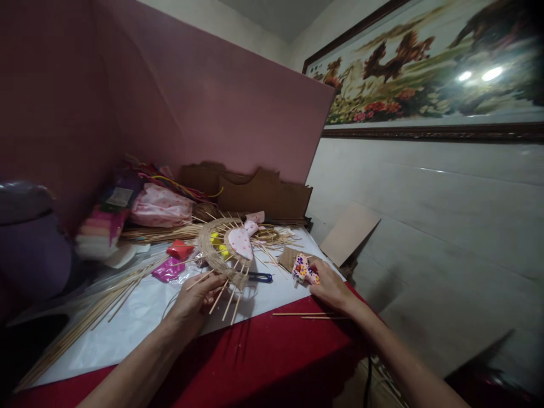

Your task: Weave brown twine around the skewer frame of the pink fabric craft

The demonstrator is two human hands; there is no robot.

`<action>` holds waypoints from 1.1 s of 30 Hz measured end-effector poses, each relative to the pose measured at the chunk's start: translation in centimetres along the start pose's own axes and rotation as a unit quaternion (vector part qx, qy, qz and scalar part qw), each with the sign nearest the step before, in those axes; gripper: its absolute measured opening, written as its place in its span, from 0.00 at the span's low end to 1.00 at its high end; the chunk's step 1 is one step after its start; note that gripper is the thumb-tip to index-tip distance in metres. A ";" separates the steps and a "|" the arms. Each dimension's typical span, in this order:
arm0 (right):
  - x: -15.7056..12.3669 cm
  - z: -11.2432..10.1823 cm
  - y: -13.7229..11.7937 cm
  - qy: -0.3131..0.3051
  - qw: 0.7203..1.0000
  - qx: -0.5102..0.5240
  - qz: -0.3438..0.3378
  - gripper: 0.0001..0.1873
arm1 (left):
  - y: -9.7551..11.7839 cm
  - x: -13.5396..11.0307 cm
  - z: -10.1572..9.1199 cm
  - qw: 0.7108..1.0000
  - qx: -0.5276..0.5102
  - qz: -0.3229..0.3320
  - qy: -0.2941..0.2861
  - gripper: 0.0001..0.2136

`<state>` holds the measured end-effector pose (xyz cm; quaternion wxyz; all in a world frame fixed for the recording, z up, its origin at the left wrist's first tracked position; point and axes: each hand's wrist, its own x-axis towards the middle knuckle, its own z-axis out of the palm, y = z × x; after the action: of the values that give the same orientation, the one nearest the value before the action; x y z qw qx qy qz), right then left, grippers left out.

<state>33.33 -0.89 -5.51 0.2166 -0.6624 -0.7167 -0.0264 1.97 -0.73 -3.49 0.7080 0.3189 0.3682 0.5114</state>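
My left hand point(199, 297) is closed on the lower edge of a round craft piece, a twine-wrapped ring point(207, 249) with thin wooden sticks radiating through it. A pink-white polka-dot heart-shaped pad point(240, 243) sits in the ring's middle, and a matching fabric bow point(251, 228) is at its upper right. On the right, my right hand point(329, 286) pinches a small fabric bow point(304, 268) with purple and yellow spots, just above the table. Behind that bow lies a brown cardboard scrap point(288, 258). A blue handle point(260, 277) shows beside the ring, its other end hidden.
Loose sticks point(102, 300) lie along the left on a white sheet point(140, 334) over red cloth point(272, 351). Red point(179, 249) and magenta point(169, 270) packets rest left of the ring. Polka-dot fabric point(161, 205) and cardboard point(263, 195) stand at the back; a purple bin point(34, 249) is far left.
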 end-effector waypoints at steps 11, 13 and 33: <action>0.9 -2.4 0.4 -0.052 0.994 0.052 0.075 0.10 | 0.2 -0.1 0.1 1.000 -0.004 -0.003 0.013 0.08; 1.2 -2.5 0.7 -0.050 0.985 0.132 0.102 0.09 | 0.1 0.0 0.0 1.000 0.001 0.002 0.011 0.07; -2.5 -5.2 -10.8 -0.132 0.843 0.509 0.115 0.16 | -0.2 0.0 0.3 1.000 0.012 0.015 -0.022 0.12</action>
<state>24.43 -6.24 1.07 0.4279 -0.5342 -0.5697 0.4549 2.27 -0.84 -3.52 0.7042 0.3446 0.3538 0.5102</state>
